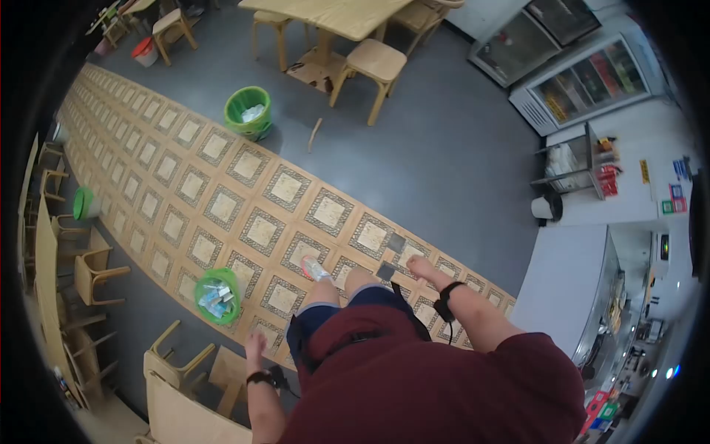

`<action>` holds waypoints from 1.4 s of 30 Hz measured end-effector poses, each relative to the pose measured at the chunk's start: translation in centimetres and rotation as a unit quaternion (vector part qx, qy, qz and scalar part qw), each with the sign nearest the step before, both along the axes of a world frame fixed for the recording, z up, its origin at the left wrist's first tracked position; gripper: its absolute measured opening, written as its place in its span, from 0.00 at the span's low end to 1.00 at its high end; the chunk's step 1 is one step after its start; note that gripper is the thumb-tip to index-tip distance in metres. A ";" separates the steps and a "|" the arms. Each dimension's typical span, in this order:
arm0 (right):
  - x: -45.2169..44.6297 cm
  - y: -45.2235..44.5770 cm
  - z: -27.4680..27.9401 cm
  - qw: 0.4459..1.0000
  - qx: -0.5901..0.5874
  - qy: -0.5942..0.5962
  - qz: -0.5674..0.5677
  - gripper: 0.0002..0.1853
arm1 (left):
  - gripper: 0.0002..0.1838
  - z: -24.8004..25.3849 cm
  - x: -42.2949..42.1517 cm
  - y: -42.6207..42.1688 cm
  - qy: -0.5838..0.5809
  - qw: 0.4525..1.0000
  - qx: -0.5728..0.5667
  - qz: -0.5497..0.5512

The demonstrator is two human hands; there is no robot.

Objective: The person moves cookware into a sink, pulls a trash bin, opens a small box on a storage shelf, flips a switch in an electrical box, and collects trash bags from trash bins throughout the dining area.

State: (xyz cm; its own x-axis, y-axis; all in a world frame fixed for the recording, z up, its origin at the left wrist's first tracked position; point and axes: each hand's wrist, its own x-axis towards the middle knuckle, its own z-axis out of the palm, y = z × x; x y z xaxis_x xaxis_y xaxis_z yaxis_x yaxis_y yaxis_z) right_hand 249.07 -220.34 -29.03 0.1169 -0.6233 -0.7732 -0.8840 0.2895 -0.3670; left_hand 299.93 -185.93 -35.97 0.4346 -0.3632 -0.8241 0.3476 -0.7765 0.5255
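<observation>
My left hand (255,345) hangs low beside my body with its fingers curled in, and nothing shows in it. Closest to it is a green bin (235,297) with white and blue litter inside, standing apart from the hand. On the other side, my right hand (421,267) is held forward over the patterned floor strip (325,211), closed like a loose fist with nothing visible in it. Each wrist wears a black band with a cable. One foot in a light shoe (316,268) steps forward on the strip.
Ahead stands another green bin (248,96) with white litter, near a wooden table (336,16) and a stool (376,61). Wooden chairs (96,270) line the left. At right are a white counter (560,288), a metal rack (569,166) and a glass-door fridge (592,81).
</observation>
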 end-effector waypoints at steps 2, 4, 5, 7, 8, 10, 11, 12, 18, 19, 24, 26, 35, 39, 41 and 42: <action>4.6 -6.8 -0.2 0.997 0.026 0.014 0.075 0.14 | 0.10 3.1 2.4 -10.5 -0.026 0.993 -0.115 0.009; 9.5 -13.1 -1.1 0.986 -0.053 -0.001 0.156 0.14 | 0.14 8.5 3.4 -21.1 -0.059 0.991 -0.115 -0.017; 11.6 -16.2 -3.2 0.981 -0.107 -0.015 0.161 0.14 | 0.15 9.9 4.0 -25.4 -0.048 0.990 -0.131 -0.019; 16.3 -22.6 -5.9 0.978 -0.147 -0.054 0.137 0.14 | 0.16 9.9 5.7 -31.3 -0.041 0.987 -0.156 -0.026; 18.8 -25.4 -6.8 0.983 -0.131 -0.077 0.106 0.13 | 0.16 9.3 6.3 -33.7 -0.044 0.985 -0.164 -0.034; 23.4 -30.9 -10.1 0.987 -0.092 -0.097 0.083 0.13 | 0.16 7.5 7.7 -37.3 -0.049 0.988 -0.135 -0.059; 25.1 -33.0 -12.3 0.985 -0.081 -0.091 0.120 0.13 | 0.16 6.6 8.5 -37.9 -0.050 0.990 -0.100 -0.082; 26.9 -35.7 -15.0 0.981 -0.076 -0.085 0.156 0.13 | 0.16 5.3 9.4 -38.9 -0.052 0.990 -0.071 -0.107; 36.4 -51.8 -24.7 0.956 -0.038 0.016 0.289 0.14 | 0.16 -1.3 8.5 -40.3 0.075 0.991 0.112 0.020; 37.2 -53.7 -28.8 0.961 -0.051 0.032 0.269 0.14 | 0.16 -1.4 9.1 -41.4 0.088 0.986 0.144 0.002; 41.1 -60.8 -44.7 0.979 -0.057 0.031 0.191 0.14 | 0.18 -6.6 11.8 -44.7 0.128 0.982 0.129 0.054; 43.0 -61.5 -49.1 0.991 -0.097 0.013 0.090 0.16 | 0.18 -9.4 14.6 -46.8 0.125 0.975 0.168 0.078; 47.0 -62.1 -62.2 0.966 0.100 -0.017 -0.239 0.23 | 0.17 -17.2 22.1 -52.4 0.087 0.961 0.225 0.137; 47.7 -62.2 -60.2 0.914 0.187 -0.082 -0.351 0.26 | 0.17 -16.2 22.8 -52.9 0.092 0.961 0.212 0.152; 47.4 -61.5 -60.4 0.966 -0.008 -0.018 -0.258 0.27 | 0.16 -15.7 23.0 -53.6 0.102 0.962 0.193 0.164; 47.5 -61.5 -60.1 0.973 -0.108 0.013 -0.205 0.27 | 0.16 -15.6 23.0 -53.9 0.102 0.963 0.191 0.164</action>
State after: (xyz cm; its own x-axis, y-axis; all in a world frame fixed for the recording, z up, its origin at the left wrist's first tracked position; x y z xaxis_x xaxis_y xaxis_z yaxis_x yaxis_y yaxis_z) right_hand 296.60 -281.80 -89.11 -0.1934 -0.7618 -0.6183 -0.7200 0.5383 -0.4380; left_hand 322.97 -239.83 -51.60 0.2901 0.1114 -0.9505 0.6720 -0.7308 0.1195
